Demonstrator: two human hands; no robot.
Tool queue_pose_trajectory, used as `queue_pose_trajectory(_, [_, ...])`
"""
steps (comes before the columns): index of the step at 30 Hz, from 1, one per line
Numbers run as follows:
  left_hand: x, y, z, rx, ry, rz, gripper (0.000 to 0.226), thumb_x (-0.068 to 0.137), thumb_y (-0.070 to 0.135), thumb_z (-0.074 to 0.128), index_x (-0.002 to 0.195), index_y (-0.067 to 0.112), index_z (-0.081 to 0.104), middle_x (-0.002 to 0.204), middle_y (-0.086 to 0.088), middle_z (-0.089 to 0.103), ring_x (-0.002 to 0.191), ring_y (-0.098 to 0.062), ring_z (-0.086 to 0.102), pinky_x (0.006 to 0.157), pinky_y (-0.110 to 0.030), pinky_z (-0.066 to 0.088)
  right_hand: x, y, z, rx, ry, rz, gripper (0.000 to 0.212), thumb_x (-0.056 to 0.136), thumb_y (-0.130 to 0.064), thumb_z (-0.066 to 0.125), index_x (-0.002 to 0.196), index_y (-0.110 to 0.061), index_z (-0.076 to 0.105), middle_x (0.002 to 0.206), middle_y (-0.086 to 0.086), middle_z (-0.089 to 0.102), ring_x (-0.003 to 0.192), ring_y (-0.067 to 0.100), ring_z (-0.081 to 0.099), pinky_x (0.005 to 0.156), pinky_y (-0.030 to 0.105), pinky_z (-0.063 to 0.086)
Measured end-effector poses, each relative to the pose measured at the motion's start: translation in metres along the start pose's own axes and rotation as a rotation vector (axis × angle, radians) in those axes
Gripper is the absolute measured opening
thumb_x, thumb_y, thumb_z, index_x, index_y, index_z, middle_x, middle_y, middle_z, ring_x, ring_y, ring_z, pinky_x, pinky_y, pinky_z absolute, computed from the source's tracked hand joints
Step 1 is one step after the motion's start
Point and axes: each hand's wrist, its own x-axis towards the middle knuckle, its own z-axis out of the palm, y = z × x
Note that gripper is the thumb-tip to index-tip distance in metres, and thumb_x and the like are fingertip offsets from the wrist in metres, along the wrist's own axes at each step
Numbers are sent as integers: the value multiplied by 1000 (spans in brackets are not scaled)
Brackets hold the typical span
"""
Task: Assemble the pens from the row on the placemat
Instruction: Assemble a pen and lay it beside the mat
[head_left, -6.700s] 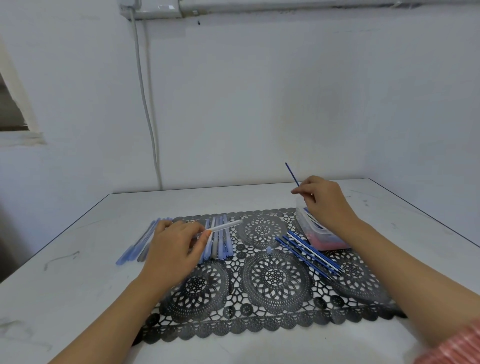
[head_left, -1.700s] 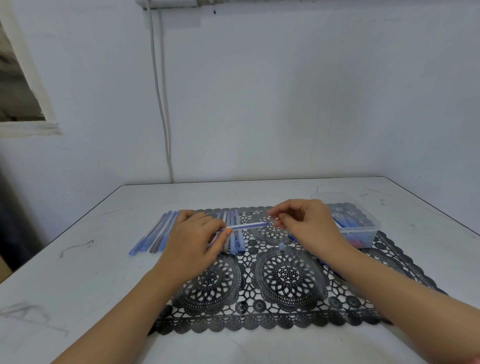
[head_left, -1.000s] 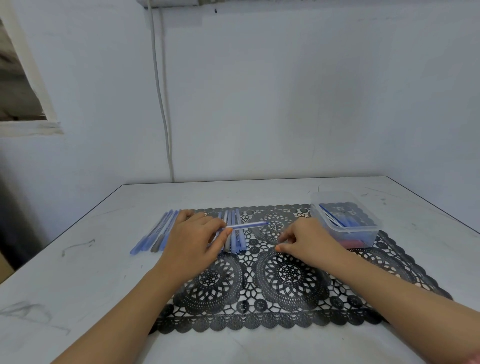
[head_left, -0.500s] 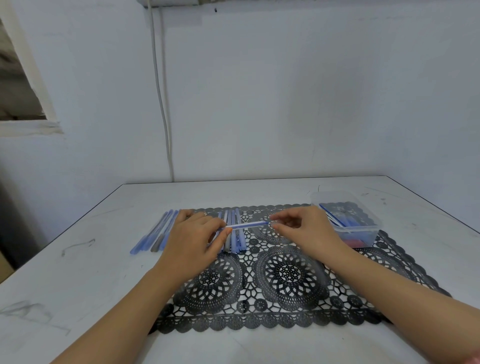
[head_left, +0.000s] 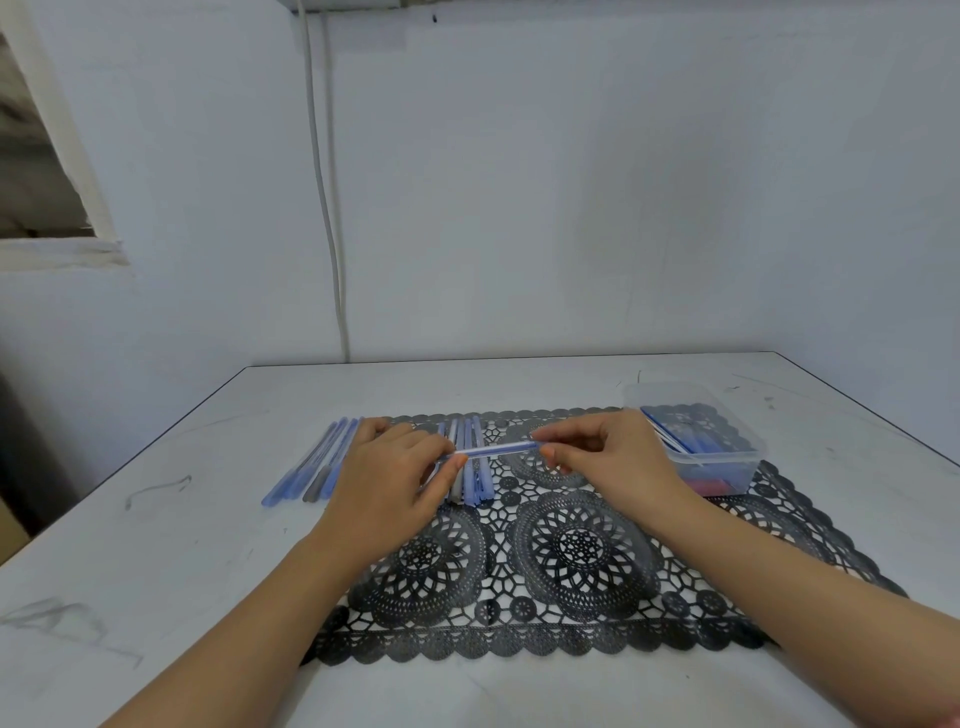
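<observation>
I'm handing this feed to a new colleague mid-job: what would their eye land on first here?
The two hands at the centre: left hand and right hand each pinch one end of a pale blue pen above the black lace placemat. Then the row of pens at the mat's far left, loose pens on the table beside it, and a clear box of blue parts at the mat's far right.

- Our left hand (head_left: 395, 483) is palm down. Its thumb and first finger pinch one end of a thin pen (head_left: 498, 449).
- Our right hand (head_left: 618, 457) pinches the other end with its fingertips.
- Our bare left arm (head_left: 260, 623) and right arm (head_left: 779, 587) reach forward, and the hands are near each other.
</observation>
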Motion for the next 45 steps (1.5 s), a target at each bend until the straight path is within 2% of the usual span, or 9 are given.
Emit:
queue_pose_trajectory(9, [0,0,1,-37,-45,-7,33,93,40,42,81,22,67,65,16,55,60,-3,45,77,-30,33,-1,0,0,7,-1,-19,21,79,-4,70,83,-25,72,64,-7,69,56,-2,61,58,10,47])
queue_pose_trajectory(16, [0,2,0,-64,-52,-12,32,93,40,42,82,22,67,66,22,44,61,-2,42,77,-30,34,0,2,1,-9,4,-37,24,79,-6,71,81,-30,72,68,-4,71,59,2,63,64,16,53])
queue_pose_trajectory(22, [1,2,-1,-75,-46,-12,33,93,40,42,82,22,67,67,20,49,62,-1,43,77,-30,35,1,4,2,62,-20,-64,22,81,-1,67,92,-21,69,74,3,68,58,2,61,58,13,50])
queue_pose_trajectory(28, [1,2,-1,-77,-25,-15,34,93,39,42,82,20,68,68,21,45,63,0,41,76,-29,34,3,9,4,-9,4,-64,14,84,-15,66,80,-28,68,74,2,70,58,0,60,59,17,50])
queue_pose_trajectory(30, [1,2,-2,-76,-25,-8,33,93,39,42,82,21,67,68,21,47,63,1,41,76,-29,33,2,9,4,-57,0,-71,10,87,-22,63,78,-25,69,71,-2,69,56,-3,58,59,17,48])
queue_pose_trajectory(35, [2,3,-3,-68,-23,16,32,93,39,43,83,21,67,68,20,49,63,1,41,75,-28,32,0,8,4,-161,-4,-64,28,93,-31,51,76,-19,69,65,0,66,49,0,50,51,12,39])
queue_pose_trajectory(37, [2,2,-3,-71,-19,3,32,93,39,42,84,21,68,69,22,46,64,1,40,75,-28,32,0,9,4,-129,-16,-70,23,94,-30,50,83,-20,68,67,-3,66,54,-2,55,53,13,42])
queue_pose_trajectory(41, [2,0,-2,-74,-8,-13,33,93,40,42,84,21,68,69,23,43,63,1,40,75,-28,31,1,13,4,-107,-30,-111,7,90,-26,58,93,-28,64,80,2,69,75,20,63,65,35,50])
queue_pose_trajectory(45, [2,0,-2,-70,-10,-1,33,93,40,42,84,20,68,68,21,49,64,0,41,75,-28,32,0,12,4,-194,-17,-157,17,91,-29,55,83,-21,68,75,-1,68,74,16,62,70,28,48])
